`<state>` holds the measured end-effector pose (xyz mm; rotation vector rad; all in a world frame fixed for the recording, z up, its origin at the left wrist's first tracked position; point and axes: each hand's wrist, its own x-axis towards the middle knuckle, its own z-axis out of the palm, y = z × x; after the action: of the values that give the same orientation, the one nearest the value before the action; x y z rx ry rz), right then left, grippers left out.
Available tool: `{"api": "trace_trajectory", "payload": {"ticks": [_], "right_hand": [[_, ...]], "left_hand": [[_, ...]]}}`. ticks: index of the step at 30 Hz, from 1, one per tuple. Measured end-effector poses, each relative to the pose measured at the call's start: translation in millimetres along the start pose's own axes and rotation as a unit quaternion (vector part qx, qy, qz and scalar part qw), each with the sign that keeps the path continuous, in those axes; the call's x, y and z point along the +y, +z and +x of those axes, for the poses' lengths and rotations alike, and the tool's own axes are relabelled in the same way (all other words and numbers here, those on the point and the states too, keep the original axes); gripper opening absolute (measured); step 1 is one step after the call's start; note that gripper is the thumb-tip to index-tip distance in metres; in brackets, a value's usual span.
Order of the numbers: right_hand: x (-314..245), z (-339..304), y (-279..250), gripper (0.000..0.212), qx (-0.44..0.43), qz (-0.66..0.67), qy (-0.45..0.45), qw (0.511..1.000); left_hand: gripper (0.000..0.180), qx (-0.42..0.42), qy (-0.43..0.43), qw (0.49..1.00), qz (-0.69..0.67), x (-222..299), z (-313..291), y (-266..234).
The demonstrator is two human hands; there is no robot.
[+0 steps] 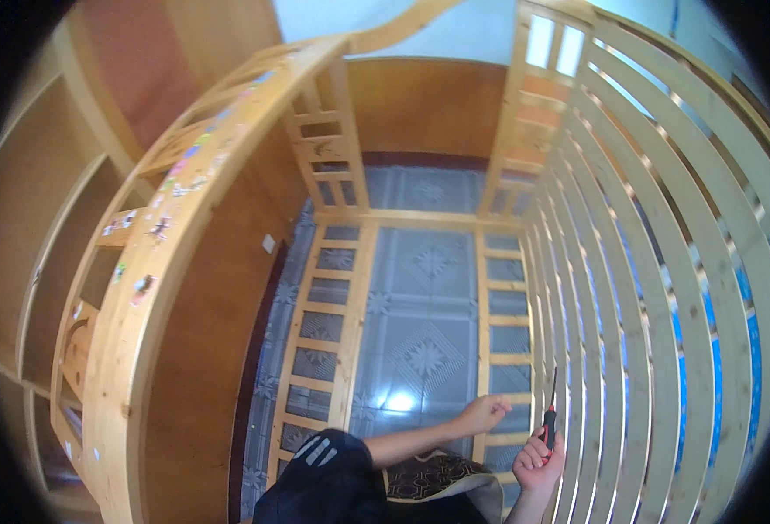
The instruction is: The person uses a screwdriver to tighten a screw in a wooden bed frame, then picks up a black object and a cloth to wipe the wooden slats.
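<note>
My right hand (538, 461) is wrapped round the black and red handle of a screwdriver (549, 428). Its thin shaft points up and away, close beside the upright slatted bed panel (638, 323). To its left and slightly farther off, my left hand (484, 414) hovers above the right-hand slatted side of the wooden bed frame (483, 306). The left fingers are curled together; whether something small sits in them is hidden. My left forearm reaches across from a dark sleeve.
A long wooden rail (171, 210) with stickers curves along the left, by open shelves (62, 227). Ladder-like end posts (326, 131) stand at the far end. Grey patterned floor tiles (424, 349) show between the frame's sides. A patterned dark cloth (437, 476) lies near my body.
</note>
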<state>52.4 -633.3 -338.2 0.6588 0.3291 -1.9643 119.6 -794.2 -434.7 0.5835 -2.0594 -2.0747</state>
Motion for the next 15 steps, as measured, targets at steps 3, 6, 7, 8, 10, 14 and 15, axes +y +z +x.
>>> {"api": "trace_trajectory", "payload": {"ticks": [3, 6, 7, 8, 10, 14, 15], "right_hand": [[14, 48, 22, 0.045, 0.009, -0.022, 0.065, 0.998], [16, 98, 36, 0.045, 0.016, -0.071, 0.108, 0.991], [15, 116, 41, 0.043, -0.001, -0.111, 0.121, 0.986], [12, 134, 47, 0.043, -0.005, -0.121, 0.134, 0.984], [15, 174, 64, 0.042, -0.021, -0.257, 0.099, 0.961], [34, 253, 134, 0.043, -0.01, -0.392, 0.065, 0.917], [31, 275, 154, 0.041, -0.007, -0.404, 0.067, 0.912]], "left_hand": [[0.015, 0.07, 0.008, 0.995, -0.068, -39, 5, -27], [0.016, 0.117, -0.015, 0.988, -0.101, -48, 14, -61], [0.018, 0.123, -0.021, 0.986, -0.11, -49, 19, -73], [0.018, 0.139, -0.016, 0.984, -0.111, -45, 26, -87], [0.02, 0.165, -0.041, 0.985, -0.023, -41, 36, -119], [0.019, 0.326, -0.042, 0.944, 0.022, -18, 57, -185], [0.018, 0.302, -0.136, 0.944, 0.008, 53, 51, -206]]}}
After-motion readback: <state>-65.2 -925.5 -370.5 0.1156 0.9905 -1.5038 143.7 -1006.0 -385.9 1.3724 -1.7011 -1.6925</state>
